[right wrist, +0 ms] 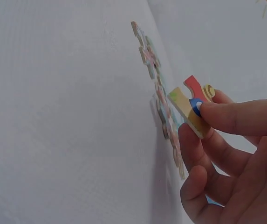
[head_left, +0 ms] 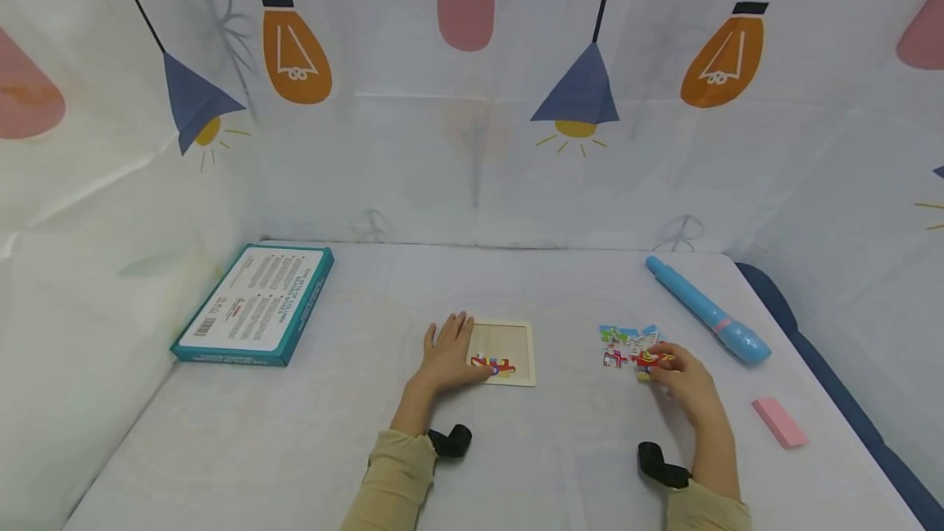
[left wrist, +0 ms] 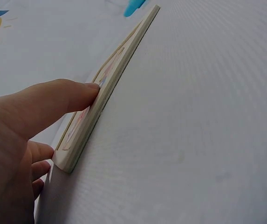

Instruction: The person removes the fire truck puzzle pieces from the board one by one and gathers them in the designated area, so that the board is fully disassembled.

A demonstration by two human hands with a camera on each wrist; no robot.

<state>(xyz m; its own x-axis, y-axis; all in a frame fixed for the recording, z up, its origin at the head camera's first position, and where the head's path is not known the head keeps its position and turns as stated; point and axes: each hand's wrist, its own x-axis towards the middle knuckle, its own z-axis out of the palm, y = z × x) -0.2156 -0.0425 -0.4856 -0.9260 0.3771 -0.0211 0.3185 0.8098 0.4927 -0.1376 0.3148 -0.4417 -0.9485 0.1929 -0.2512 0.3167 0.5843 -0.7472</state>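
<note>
The right hand (head_left: 686, 379) is pinching a puzzle piece (right wrist: 190, 105) between thumb and fingers, lifting it just off the worktop (head_left: 310, 433) at the near edge of the loose pieces (head_left: 627, 344). The piece is tilting, its knobbed red end pointing up and away from the palm. The left hand (head_left: 446, 355) is lying flat with straight fingers on the wooden puzzle tray (head_left: 509, 347), which is sitting flat at the worktop's middle, its edges running square to the person.

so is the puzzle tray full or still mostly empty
Mostly empty: the puzzle tray shows bare wood, with colored pieces only along its near edge. Loose pieces lie apart by the right hand.
</note>
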